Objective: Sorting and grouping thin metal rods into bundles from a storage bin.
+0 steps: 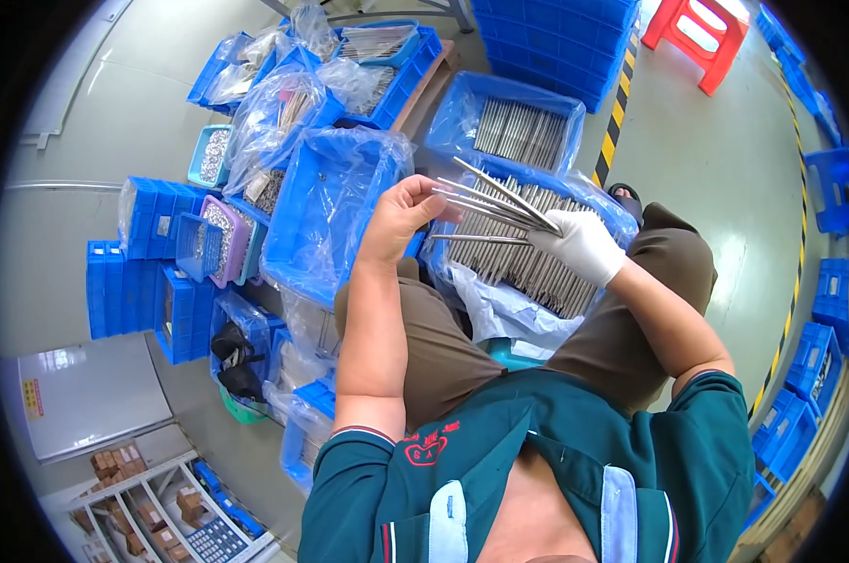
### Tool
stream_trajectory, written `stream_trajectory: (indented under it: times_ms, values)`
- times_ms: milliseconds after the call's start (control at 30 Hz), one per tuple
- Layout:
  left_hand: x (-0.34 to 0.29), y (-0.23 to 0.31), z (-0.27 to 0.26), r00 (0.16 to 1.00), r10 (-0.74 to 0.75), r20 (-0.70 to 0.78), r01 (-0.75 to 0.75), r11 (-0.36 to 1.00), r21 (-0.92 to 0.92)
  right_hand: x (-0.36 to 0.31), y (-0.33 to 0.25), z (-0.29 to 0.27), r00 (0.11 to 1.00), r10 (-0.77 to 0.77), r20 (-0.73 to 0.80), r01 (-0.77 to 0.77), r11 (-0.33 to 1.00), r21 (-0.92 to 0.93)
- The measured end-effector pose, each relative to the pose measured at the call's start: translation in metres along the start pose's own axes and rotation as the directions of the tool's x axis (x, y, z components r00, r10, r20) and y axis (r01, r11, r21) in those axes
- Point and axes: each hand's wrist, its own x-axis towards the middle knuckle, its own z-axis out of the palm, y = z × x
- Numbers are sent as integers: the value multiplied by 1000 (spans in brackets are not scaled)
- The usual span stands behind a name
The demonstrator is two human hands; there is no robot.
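Note:
Several thin silver metal rods [499, 208] fan out from my right hand [579, 246], which wears a white glove and is closed around their right ends. My bare left hand [404, 218] is at their left ends, thumb and fingers pinched together on a rod tip; just which rod is partly hidden by the fingers. Beneath both hands, a blue crate lined with clear plastic [621, 218] holds a dense layer of similar rods [537, 267]. White wrapping [499, 310] hangs over the crate's near edge, between my knees.
Left of the rods stands a plastic-lined blue crate [302, 235]. Another crate [452, 117] with rods lies beyond. Stacked blue crates [556, 47] and a red stool [696, 42] are at the back. Small baskets of metal parts [220, 235] stand left. Striped floor tape [615, 122] runs right.

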Motion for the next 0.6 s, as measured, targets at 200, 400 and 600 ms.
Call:
stream_trajectory:
  times_ms: [200,400,600]
  values:
    - [0,-7,0,991,133,-5,-132,991,33,-5,-8,0,877,324,355,-475,700,534]
    - [-1,3,4,985,135,109,-133,991,-19,-9,-5,3,854,241,461,-516,504,692]
    - [-7,-1,8,1000,27,-3,-27,994,107,-8,-11,7,935,289,208,-338,902,269]
